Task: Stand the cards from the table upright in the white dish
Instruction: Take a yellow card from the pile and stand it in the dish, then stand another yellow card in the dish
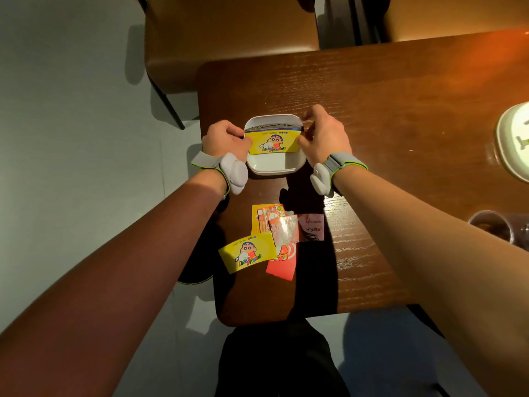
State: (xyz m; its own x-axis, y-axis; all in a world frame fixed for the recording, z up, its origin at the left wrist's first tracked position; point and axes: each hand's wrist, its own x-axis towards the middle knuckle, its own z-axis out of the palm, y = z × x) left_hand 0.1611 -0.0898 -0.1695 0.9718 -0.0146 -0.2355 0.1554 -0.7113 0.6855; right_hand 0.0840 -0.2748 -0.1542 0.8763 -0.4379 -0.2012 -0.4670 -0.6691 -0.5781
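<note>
Loose cards (pixel 266 242) lie on the counter (pixel 372 196) nearest, while beyond them left hand (pixel 226 138) and right hand (pixel 323 138) each grip a card stack (pixel 273 141) standing upright in the dish (pixel 274 164).

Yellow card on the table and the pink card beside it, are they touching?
Apart. The head view shows the yellow card at the pile's left and the pink card at its right, with other cards lying between them.

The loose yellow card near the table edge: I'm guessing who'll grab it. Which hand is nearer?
Left. The left hand, at the white dish, is closer to the yellow card; the right hand is across the dish.
</note>
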